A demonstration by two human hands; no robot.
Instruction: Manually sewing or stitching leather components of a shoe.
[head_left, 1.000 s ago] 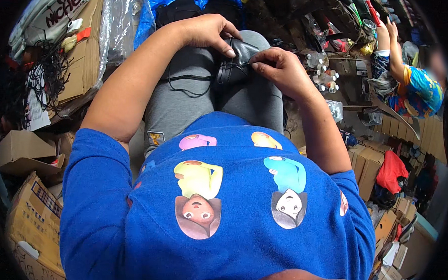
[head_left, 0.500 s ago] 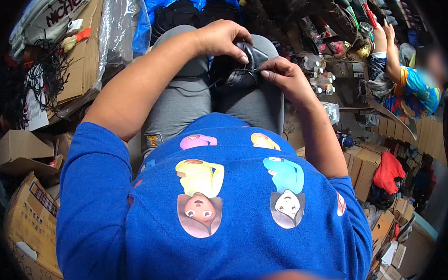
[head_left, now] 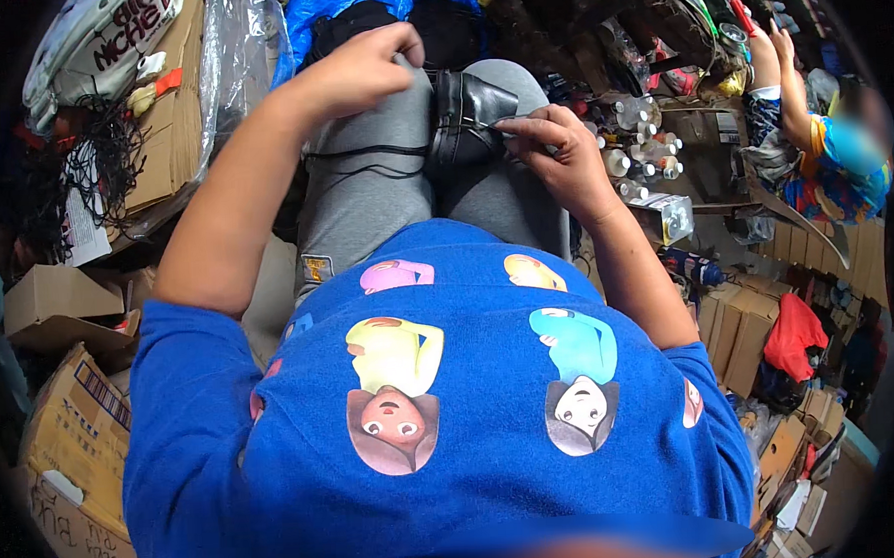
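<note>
A black leather shoe [head_left: 486, 100] rests across my thighs, its toe pointing away to the right. Black shoelaces [head_left: 367, 153] trail from it leftward over my left leg. My right hand [head_left: 556, 155] is at the shoe's right side, thumb and forefinger pinched by the lacing, where the end of a lace seems to be held. Above my left knee, apart from the shoe, my left hand [head_left: 373, 73] is raised with its fingers curled together. Whatever lies between those fingers is too thin or hidden to make out.
At the left are cardboard boxes [head_left: 69, 305], a tangle of black cords [head_left: 99, 179] and clear plastic sheeting [head_left: 246, 58]. Several small bottles [head_left: 645, 136] stand right of my knee. Another person [head_left: 841, 162] sits at the far right, beyond a wooden surface [head_left: 695, 134].
My left hand has left the shoe, moving up and to the left, with its fingers now curled. The right hand stays by the lacing. More of the shoe shows.
</note>
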